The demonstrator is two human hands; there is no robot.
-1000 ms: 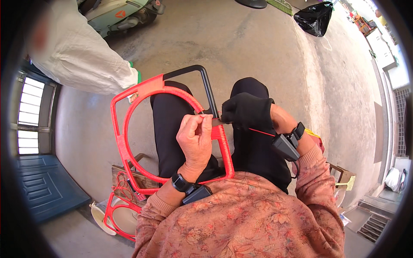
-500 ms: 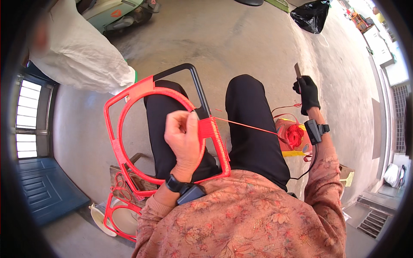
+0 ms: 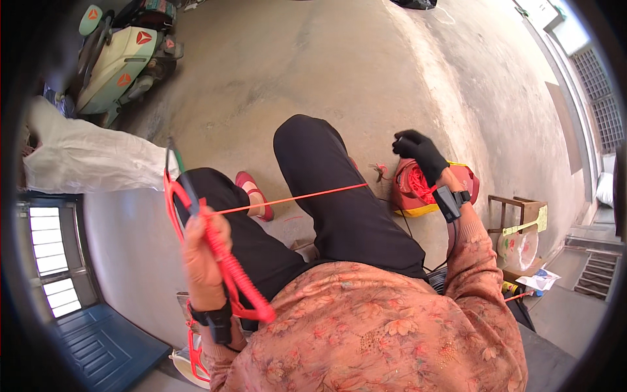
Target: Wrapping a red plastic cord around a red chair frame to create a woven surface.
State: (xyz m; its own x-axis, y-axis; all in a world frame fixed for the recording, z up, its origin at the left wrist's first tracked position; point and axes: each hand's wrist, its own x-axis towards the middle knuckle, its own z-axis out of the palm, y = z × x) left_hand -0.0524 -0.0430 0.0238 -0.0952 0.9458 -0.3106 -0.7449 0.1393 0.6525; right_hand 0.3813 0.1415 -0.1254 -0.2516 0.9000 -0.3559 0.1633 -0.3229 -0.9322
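Red wrapping covers most of a tilted frame point(image 3: 236, 277), seen nearly edge-on beside the left thigh point(image 3: 255, 228); its bare black end points away from the wearer, its lower corner lies against the floral top point(image 3: 385, 320). The left hand point(image 3: 204, 256), slightly blurred, is closed round the frame's side. From there a red cord point(image 3: 294, 196) runs straight across the right thigh point(image 3: 339, 189). Concrete floor point(image 3: 313, 78) extends ahead of the knees, bounded at upper left by a scooter point(image 3: 121, 72); another person's pale clothing point(image 3: 91, 153) stands near the frame's far end. A red bag point(image 3: 418, 212) with yellow edging contains bunched red cord point(image 3: 413, 181). The black-gloved right hand point(image 3: 421, 155) overlaps its upper edge, fingers bent; cannot tell whether it holds anything. At lower left, a second red frame point(image 3: 196, 346) overlaps a pale basin point(image 3: 181, 363).
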